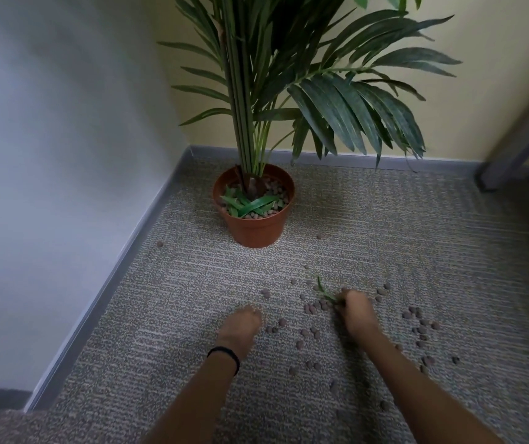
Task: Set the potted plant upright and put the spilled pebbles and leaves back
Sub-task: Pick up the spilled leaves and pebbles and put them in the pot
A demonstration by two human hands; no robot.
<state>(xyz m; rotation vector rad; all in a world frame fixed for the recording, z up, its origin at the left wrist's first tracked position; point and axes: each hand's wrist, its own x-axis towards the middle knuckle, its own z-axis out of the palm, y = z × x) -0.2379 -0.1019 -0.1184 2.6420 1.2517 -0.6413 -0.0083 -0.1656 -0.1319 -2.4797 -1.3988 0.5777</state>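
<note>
The pot [253, 225] is set upright at the far left (already partly refilled). The left hand [240, 325] is curled on the carpet [186, 283], hold unclear. A leaf [323, 290] is pinched by the right hand [356, 312]; many pebbles [418, 314] remain scattered.

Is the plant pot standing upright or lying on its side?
Upright. The pot stands on its base on the carpet, rim up, stems rising vertically; pebbles and loose leaves lie inside.
</note>
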